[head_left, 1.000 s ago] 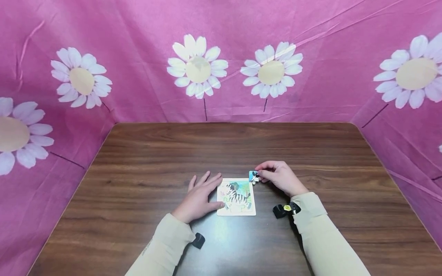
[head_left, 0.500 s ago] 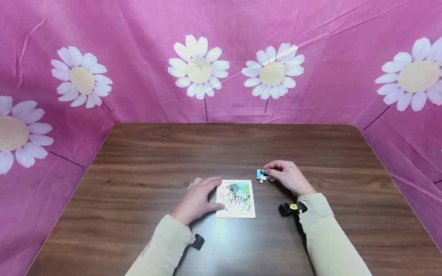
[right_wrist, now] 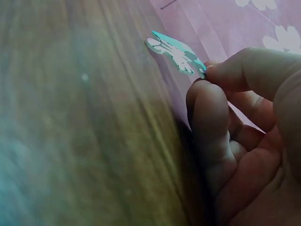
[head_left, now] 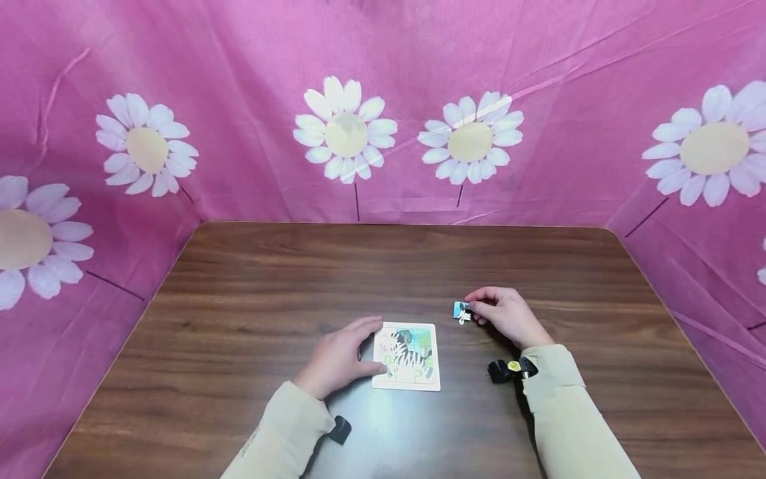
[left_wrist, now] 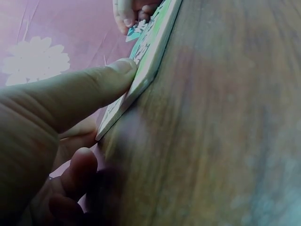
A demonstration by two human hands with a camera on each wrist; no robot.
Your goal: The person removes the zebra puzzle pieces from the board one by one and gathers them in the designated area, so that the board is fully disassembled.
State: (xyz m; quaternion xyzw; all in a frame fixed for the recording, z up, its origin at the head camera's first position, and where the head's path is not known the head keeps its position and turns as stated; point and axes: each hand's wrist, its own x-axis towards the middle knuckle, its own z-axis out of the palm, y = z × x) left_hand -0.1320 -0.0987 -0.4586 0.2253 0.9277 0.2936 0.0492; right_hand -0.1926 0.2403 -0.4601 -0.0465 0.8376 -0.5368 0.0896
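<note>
A zebra jigsaw puzzle (head_left: 413,362) in a thin, pale square frame lies on the table. My left hand (head_left: 342,356) holds it along its left side, index finger at the far left corner and thumb on the near part of that edge. The left wrist view shows the thumb (left_wrist: 120,70) pressing on the board's face, with other fingers curled below. Right of the puzzle, my right hand (head_left: 505,313) pinches a blue, black and white puzzle piece (head_left: 461,312) between thumb and fingertip. The piece (right_wrist: 176,52) is held by one end, close over the table in the right wrist view.
The brown wood-grain table (head_left: 269,279) extends around both hands. A pink cloth (head_left: 251,133) printed with white daisies hangs behind the table and along both sides. Black straps with small devices (head_left: 509,369) sit at the wrists.
My right hand has carried the puzzle piece from the puzzle's far right corner out to the right. The left hand's spread fingers have drawn in while staying at the puzzle's left edge.
</note>
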